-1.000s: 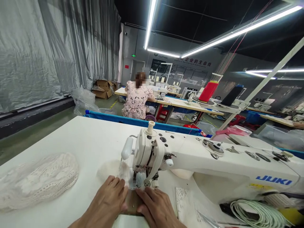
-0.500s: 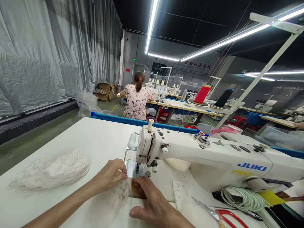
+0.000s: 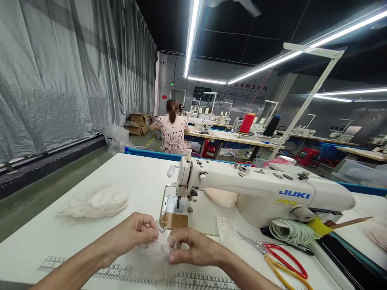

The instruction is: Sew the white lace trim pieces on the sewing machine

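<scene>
A thin white lace piece hangs between my two hands, just in front of the sewing machine. My left hand pinches its upper left edge. With thumb and fingers closed, my right hand grips the lace at its right side. Both hands are close to the brown plate before the machine's needle area. Left of them lies a heap of white lace pieces. Another strip of lace rests on the table to the right of the brown plate.
Scissors with red and yellow handles lie at the right, beside a coil of pale green cord. Ruler markings run along the table's front. A person in a floral top sits ahead at another table.
Both hands have drawn back from the needle area toward the table's front, with the lace. My right hand, spread before, has closed on the lace. The view has shifted, showing more ruler markings.
</scene>
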The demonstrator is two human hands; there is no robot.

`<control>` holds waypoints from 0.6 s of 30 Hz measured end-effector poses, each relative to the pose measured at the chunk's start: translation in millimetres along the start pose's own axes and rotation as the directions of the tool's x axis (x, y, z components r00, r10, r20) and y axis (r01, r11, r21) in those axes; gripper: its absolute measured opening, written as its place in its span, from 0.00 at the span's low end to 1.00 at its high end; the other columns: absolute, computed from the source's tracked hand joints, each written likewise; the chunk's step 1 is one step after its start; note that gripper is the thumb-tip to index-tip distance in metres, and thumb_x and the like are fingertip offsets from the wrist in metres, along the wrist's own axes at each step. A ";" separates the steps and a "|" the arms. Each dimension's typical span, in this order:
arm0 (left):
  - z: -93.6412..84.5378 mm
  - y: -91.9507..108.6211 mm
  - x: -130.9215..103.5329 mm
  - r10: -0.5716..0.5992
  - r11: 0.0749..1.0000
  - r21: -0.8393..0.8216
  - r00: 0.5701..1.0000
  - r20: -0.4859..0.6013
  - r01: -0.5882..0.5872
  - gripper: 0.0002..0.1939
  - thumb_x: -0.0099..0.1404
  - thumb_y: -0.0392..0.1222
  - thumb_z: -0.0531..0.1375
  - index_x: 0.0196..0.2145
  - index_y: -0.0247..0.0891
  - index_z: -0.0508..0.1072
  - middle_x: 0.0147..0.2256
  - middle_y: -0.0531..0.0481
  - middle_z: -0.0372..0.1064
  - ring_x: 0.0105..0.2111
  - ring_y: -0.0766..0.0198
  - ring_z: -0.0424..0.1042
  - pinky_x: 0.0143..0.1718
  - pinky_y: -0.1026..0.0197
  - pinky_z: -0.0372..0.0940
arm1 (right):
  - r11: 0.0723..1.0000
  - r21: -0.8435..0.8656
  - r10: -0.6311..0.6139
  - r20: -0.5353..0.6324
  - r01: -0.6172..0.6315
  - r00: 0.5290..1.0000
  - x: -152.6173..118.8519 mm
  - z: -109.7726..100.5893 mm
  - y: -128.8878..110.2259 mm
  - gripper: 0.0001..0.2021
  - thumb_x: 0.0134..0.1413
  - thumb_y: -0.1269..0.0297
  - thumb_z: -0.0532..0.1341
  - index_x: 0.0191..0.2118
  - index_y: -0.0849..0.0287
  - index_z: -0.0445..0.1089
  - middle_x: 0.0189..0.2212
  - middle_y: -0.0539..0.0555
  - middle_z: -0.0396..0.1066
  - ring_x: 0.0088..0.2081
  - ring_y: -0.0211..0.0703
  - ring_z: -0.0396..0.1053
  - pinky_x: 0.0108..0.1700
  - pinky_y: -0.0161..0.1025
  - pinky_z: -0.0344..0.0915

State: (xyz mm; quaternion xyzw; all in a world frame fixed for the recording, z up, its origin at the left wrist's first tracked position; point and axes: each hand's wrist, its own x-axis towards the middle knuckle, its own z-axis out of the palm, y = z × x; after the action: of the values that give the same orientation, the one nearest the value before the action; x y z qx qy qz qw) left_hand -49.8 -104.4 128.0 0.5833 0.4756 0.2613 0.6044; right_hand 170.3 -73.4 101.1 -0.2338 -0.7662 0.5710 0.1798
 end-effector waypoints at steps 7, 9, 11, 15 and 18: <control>11.8 -4.6 -9.0 0.011 0.969 -0.248 0.997 0.074 0.007 0.23 0.49 0.55 0.69 0.31 0.31 0.73 0.25 0.51 0.68 0.26 0.68 0.61 0.29 0.67 0.52 | 0.965 0.231 0.129 0.008 -0.127 0.992 -14.9 7.6 -8.4 0.25 0.33 0.44 0.70 0.26 0.64 0.69 0.24 0.49 0.66 0.26 0.34 0.62 0.33 0.34 0.61; 13.0 -3.7 -11.6 0.014 0.950 -0.311 0.997 0.077 0.010 0.21 0.49 0.54 0.69 0.29 0.31 0.74 0.25 0.51 0.68 0.27 0.67 0.62 0.29 0.67 0.53 | 0.957 0.248 0.144 0.045 -0.151 0.988 -20.2 8.3 -8.4 0.27 0.25 0.44 0.72 0.25 0.64 0.69 0.23 0.49 0.66 0.25 0.33 0.62 0.32 0.33 0.62; 14.1 -3.1 -13.5 0.014 0.937 -0.349 0.997 0.077 0.014 0.20 0.49 0.53 0.69 0.29 0.31 0.74 0.25 0.51 0.69 0.27 0.67 0.63 0.30 0.67 0.55 | 0.956 0.240 0.154 0.073 -0.167 0.985 -24.2 8.8 -6.7 0.28 0.21 0.45 0.73 0.25 0.64 0.70 0.22 0.48 0.66 0.23 0.32 0.60 0.31 0.32 0.61; 9.7 4.2 -13.7 0.074 0.962 -0.269 0.994 0.086 -0.049 0.19 0.52 0.54 0.67 0.28 0.32 0.75 0.24 0.51 0.69 0.25 0.68 0.63 0.29 0.68 0.55 | 0.986 0.072 0.146 0.064 -0.151 0.987 -27.9 1.7 -9.2 0.27 0.27 0.42 0.70 0.23 0.64 0.68 0.20 0.47 0.63 0.21 0.30 0.59 0.26 0.30 0.59; -4.9 22.8 -11.9 0.160 0.981 -0.127 0.982 0.102 -0.147 0.21 0.53 0.58 0.66 0.30 0.33 0.77 0.26 0.51 0.72 0.27 0.67 0.65 0.31 0.68 0.57 | 0.949 -0.314 -0.052 -0.037 0.037 0.998 -31.5 -12.0 -29.8 0.22 0.47 0.45 0.64 0.24 0.64 0.68 0.22 0.49 0.64 0.24 0.34 0.61 0.27 0.31 0.59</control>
State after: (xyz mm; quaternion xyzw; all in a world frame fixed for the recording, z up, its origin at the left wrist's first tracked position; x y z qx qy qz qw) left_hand -53.5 -108.3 153.6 0.5947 0.3783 0.3022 0.6418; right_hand 198.2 -88.7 132.9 -0.2548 -0.8478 0.4328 0.1705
